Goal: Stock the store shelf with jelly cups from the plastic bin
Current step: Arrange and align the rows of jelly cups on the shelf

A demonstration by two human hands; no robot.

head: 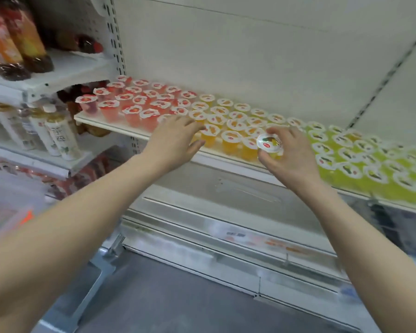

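So the right hand (291, 157) has fingers and thumb curled round one yellow jelly cup (269, 144), lid tipped toward the camera, right at the shelf (120, 127) front edge beside the orange cups (231, 121). The left hand (175, 138) is spread flat, holding nothing, over the front row where the red cups (132, 102) meet orange (green cups (360, 159) fill the right end).

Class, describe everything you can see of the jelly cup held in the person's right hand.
The jelly cup is small and looks like clear plastic. It is filled with yellow jelly and sealed by a white lid printed with fruit and a red mark. It is tilted, lid toward the camera. The right hand pinches it between fingers and thumb at the front edge of the shelf, beside the front row of orange cups.
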